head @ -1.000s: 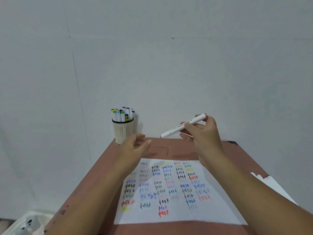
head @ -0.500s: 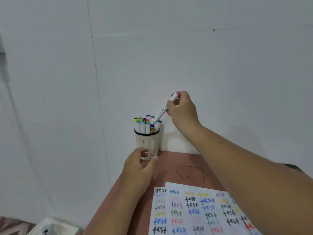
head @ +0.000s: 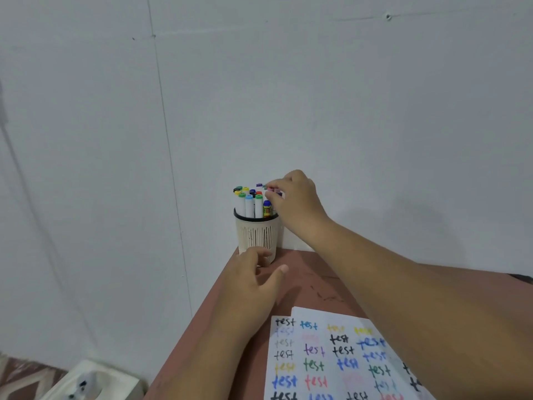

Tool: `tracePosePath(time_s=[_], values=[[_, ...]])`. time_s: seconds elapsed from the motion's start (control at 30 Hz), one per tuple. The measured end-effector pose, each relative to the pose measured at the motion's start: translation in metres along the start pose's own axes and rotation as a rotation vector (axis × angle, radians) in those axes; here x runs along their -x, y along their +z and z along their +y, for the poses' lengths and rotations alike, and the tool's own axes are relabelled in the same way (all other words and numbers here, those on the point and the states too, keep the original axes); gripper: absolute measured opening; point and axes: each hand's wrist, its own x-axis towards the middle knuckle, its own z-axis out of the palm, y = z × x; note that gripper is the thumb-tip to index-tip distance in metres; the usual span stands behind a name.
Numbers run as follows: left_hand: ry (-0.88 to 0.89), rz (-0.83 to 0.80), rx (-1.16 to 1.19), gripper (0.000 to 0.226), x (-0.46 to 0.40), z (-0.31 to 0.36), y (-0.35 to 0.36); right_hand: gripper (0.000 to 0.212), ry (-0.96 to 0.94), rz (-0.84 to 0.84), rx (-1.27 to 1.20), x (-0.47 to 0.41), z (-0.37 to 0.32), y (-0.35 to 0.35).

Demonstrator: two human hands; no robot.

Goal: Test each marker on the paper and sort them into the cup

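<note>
My right hand (head: 294, 197) is at the top of the cup (head: 256, 236), fingertips pinching the pink-capped end of a marker (head: 270, 190) at the cup's 2 o'clock edge, seemingly to seat it upright among the other markers (head: 250, 202). My left hand (head: 253, 281) sits at the cup's 6 o'clock with fingers loosely spread and holding nothing, probably ready to steady the cup; whether it touches, I cannot tell. The paper (head: 340, 359) of "test" marks lies on the surface (head: 302, 284) toward 5 o'clock, near me for writing.

The right hand (head: 295, 197) reaches forward on an outstretched arm, fingertips pinched together. The left hand (head: 253, 284) hangs lower, fingers loosely spread.
</note>
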Motion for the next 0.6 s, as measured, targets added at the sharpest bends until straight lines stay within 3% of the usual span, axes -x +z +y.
tracePosePath(time_s=[0.17,0.33,0.6], values=[[0.045,-0.038,-0.006,0.032,0.004,0.010,-0.003,0.042,0.070,-0.046,-0.107,0.027,-0.001,-0.031],[0.143,-0.132,-0.020,0.044,0.017,0.035,-0.001,0.036,0.184,-0.119,-0.231,0.090,0.001,-0.097],[0.290,-0.432,-0.255,0.060,0.080,0.098,0.010,0.032,0.384,-0.296,0.027,0.242,0.020,-0.180]])
